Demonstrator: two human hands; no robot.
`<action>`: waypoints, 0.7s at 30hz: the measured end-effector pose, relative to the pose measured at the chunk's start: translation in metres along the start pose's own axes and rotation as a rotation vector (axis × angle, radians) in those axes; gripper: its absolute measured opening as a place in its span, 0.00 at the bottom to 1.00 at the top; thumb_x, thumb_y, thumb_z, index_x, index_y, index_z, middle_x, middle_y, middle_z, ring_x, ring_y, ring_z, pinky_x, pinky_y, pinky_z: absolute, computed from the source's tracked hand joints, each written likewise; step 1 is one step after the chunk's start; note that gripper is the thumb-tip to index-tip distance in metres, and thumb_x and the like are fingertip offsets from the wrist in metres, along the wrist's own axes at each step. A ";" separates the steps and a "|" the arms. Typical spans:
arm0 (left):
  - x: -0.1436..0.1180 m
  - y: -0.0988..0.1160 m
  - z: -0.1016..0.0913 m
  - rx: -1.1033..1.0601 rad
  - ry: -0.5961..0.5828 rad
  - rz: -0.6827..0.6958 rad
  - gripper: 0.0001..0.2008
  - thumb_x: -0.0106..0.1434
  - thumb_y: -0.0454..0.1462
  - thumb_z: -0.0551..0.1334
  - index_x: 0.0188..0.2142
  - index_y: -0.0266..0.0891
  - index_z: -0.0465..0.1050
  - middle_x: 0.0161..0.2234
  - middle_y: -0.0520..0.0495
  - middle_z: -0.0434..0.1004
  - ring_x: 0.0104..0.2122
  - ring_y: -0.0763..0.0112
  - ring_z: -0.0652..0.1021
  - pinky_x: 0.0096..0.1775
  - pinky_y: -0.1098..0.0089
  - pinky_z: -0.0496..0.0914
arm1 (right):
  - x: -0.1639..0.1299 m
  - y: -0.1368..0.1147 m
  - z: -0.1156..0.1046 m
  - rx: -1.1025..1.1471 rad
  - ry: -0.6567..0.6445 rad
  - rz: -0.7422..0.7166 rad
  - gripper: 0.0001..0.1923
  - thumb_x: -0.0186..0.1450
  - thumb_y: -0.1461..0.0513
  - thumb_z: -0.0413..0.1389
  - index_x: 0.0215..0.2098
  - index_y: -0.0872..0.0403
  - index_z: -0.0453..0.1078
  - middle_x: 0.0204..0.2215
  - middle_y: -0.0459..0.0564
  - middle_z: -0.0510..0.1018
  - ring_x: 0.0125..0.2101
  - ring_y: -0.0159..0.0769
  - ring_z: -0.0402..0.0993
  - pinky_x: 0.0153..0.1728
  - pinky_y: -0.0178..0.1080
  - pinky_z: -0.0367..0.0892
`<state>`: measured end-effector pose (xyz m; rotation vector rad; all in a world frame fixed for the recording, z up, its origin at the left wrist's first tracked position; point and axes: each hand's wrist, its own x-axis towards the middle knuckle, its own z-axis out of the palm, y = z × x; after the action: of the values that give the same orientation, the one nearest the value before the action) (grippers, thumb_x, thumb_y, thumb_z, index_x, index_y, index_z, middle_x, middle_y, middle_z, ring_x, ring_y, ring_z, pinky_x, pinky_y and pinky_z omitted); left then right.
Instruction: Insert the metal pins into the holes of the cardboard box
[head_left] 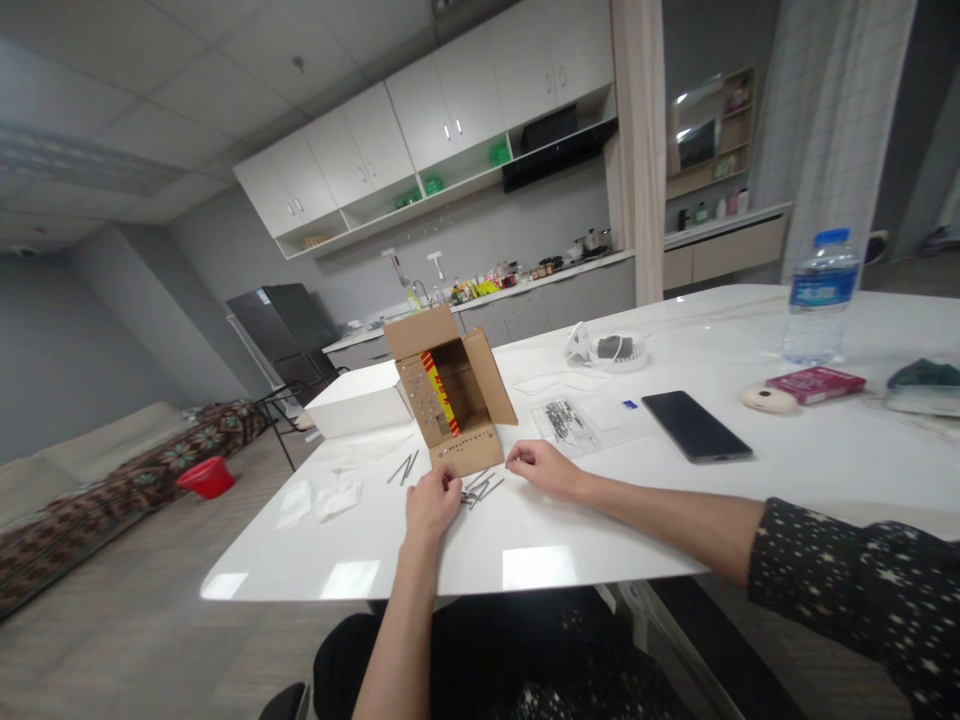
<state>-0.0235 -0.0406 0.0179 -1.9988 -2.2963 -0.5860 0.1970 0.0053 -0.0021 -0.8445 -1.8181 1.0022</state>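
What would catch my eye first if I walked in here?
Probably the open cardboard box with its yellow strip, standing on the white table beyond the left hand and right hand. Thin grey sticks lie between those hands, and a blue-capped water bottle stands at the table's right. At left, a red basin sits on the floor.

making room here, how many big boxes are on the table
2: the open brown box, just beyond the left hand and right hand, and the white box to its left, partly hidden by it. Another could be hidden behind them.
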 end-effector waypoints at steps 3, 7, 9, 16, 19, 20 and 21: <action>0.000 0.002 0.000 0.046 -0.029 0.017 0.06 0.59 0.37 0.54 0.32 0.43 0.69 0.35 0.45 0.80 0.41 0.59 0.77 0.41 0.64 0.64 | 0.000 -0.001 0.000 0.004 0.004 0.003 0.07 0.57 0.61 0.55 0.29 0.57 0.73 0.20 0.44 0.73 0.23 0.31 0.64 0.26 0.33 0.58; 0.000 0.002 0.002 0.104 -0.040 0.034 0.06 0.59 0.36 0.53 0.32 0.42 0.68 0.37 0.44 0.79 0.42 0.57 0.77 0.42 0.62 0.64 | 0.000 -0.001 -0.001 -0.004 0.003 0.002 0.07 0.57 0.61 0.55 0.29 0.56 0.73 0.19 0.43 0.72 0.23 0.30 0.64 0.25 0.33 0.58; 0.000 0.002 0.004 0.121 -0.044 0.041 0.06 0.59 0.37 0.53 0.32 0.42 0.68 0.38 0.43 0.79 0.42 0.57 0.77 0.42 0.62 0.64 | 0.000 -0.001 -0.001 -0.007 0.001 0.006 0.07 0.57 0.61 0.55 0.29 0.56 0.73 0.20 0.43 0.72 0.23 0.31 0.64 0.25 0.33 0.58; -0.001 0.004 0.005 0.142 -0.049 0.063 0.08 0.60 0.37 0.51 0.33 0.42 0.68 0.41 0.41 0.78 0.44 0.55 0.76 0.44 0.59 0.64 | 0.000 -0.001 -0.001 -0.013 -0.003 0.019 0.08 0.57 0.60 0.55 0.29 0.57 0.73 0.20 0.43 0.71 0.23 0.31 0.64 0.25 0.33 0.57; -0.001 0.004 0.006 0.140 -0.036 0.073 0.09 0.60 0.36 0.50 0.34 0.41 0.69 0.42 0.40 0.78 0.45 0.55 0.75 0.44 0.58 0.64 | 0.000 -0.002 -0.001 -0.009 -0.010 0.015 0.08 0.57 0.61 0.55 0.29 0.57 0.73 0.20 0.44 0.72 0.23 0.31 0.64 0.26 0.33 0.58; -0.001 0.004 0.006 0.138 -0.031 0.073 0.09 0.60 0.36 0.50 0.34 0.41 0.69 0.42 0.40 0.77 0.45 0.55 0.75 0.44 0.58 0.64 | 0.000 -0.002 -0.002 -0.009 -0.011 0.013 0.08 0.57 0.61 0.55 0.29 0.57 0.73 0.20 0.44 0.72 0.23 0.31 0.64 0.26 0.33 0.58; -0.001 0.004 0.006 0.137 -0.025 0.074 0.09 0.60 0.36 0.50 0.34 0.41 0.68 0.43 0.40 0.77 0.45 0.55 0.75 0.44 0.59 0.64 | 0.000 -0.002 -0.002 -0.009 -0.010 0.012 0.08 0.57 0.61 0.55 0.29 0.57 0.73 0.20 0.44 0.72 0.23 0.31 0.64 0.26 0.33 0.58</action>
<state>-0.0186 -0.0390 0.0125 -2.0281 -2.1988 -0.3903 0.1984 0.0043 0.0005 -0.8576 -1.8296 1.0082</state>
